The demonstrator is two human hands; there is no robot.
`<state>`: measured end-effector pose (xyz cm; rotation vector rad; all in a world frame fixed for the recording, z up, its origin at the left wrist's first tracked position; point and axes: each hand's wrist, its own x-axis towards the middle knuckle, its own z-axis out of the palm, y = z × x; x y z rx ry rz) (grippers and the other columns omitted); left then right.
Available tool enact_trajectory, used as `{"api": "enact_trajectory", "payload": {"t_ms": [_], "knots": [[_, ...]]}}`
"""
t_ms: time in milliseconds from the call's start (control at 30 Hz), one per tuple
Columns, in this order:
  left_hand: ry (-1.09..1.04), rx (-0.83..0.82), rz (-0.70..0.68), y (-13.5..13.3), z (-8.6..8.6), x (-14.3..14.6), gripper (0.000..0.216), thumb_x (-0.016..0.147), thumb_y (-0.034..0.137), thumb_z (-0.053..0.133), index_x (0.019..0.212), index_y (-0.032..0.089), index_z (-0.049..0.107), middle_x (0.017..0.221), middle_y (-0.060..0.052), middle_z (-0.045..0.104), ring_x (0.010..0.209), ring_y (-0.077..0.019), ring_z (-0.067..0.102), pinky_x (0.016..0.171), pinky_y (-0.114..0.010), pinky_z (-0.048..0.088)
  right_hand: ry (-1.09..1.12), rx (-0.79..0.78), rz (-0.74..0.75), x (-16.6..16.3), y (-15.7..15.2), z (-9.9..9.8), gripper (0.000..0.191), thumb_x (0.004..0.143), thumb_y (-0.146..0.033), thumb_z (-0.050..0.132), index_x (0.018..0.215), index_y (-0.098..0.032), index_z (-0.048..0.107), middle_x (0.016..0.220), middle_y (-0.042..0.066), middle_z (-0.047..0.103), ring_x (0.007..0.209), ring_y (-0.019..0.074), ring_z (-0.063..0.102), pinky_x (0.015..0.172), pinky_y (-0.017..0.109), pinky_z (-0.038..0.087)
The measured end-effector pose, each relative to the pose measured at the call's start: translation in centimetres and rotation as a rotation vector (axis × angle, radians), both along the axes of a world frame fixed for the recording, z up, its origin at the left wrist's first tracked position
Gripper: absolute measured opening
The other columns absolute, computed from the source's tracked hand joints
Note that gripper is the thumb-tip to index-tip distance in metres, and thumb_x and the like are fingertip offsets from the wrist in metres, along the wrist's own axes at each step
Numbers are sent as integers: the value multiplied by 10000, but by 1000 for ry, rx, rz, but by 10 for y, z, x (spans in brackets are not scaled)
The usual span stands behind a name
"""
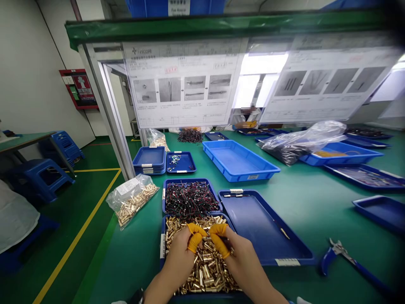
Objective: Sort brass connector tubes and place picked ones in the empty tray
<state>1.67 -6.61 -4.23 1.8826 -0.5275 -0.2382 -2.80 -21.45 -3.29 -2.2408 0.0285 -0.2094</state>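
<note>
Closest thing to the camera is the pair of bare arms, with the left hand (182, 251) and right hand (242, 253) nearly meeting, yellow covers on the fingers. On each, thumb and forefinger are curled in toward each other; can't tell if anything's pinched there, the fingers hide it. Biggest thing around is the green bench (136, 257), then the long dark tray (253, 219) on the right, a couple of thin pieces in it. The tube tray (225, 217) sits right under the hands, and the wire tray (186, 180) butts up against its far edge. Some leads seem to droop over that shared rim, so imo a careless reach forward could snag them and drag wires in. The heap of brass tubes (207, 270) is piled pretty high, so a knuckle pushing sideways might spill some over the rim. Elbow room's decent to the left, where there's bare bench; on the right, the long tray's rim is tight beside that hand, with pliers (340, 250) further out.
</note>
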Motion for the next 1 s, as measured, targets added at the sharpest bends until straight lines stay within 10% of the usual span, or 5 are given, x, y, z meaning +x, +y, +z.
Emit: {"api": "enact_trajectory", "payload": {"t_ms": [300,433,667,1000], "knots": [[48,77,-38,0,-3,-2,204,742,64,462,912,128,558,959,-75,580,900,-181,500,796,-273,363,130,316,70,5,9,-2,90,776,-239,389,766,-155,421,545,-58,462,468,0,397,447,87,279],[35,109,-26,-1,2,-4,201,754,93,457,918,143,562,966,-72,578,900,-187,501,801,-277,366,222,500,81,2,13,3,333,753,-478,428,855,-162,416,569,-73,453,339,-24,326,347,106,232],[167,-260,-13,-1,-9,2,135,752,239,528,835,132,531,847,-63,569,839,-184,542,749,-276,414,438,991,190,8,8,13,646,578,-638,587,958,-160,376,515,-59,511,434,50,533,464,139,430],[219,-87,76,17,-18,-20,247,699,93,504,908,169,610,928,-52,561,934,-190,499,842,-285,368,582,969,266,0,29,19,604,521,-521,721,860,-145,393,547,-83,484,367,-19,446,349,52,344]]}}
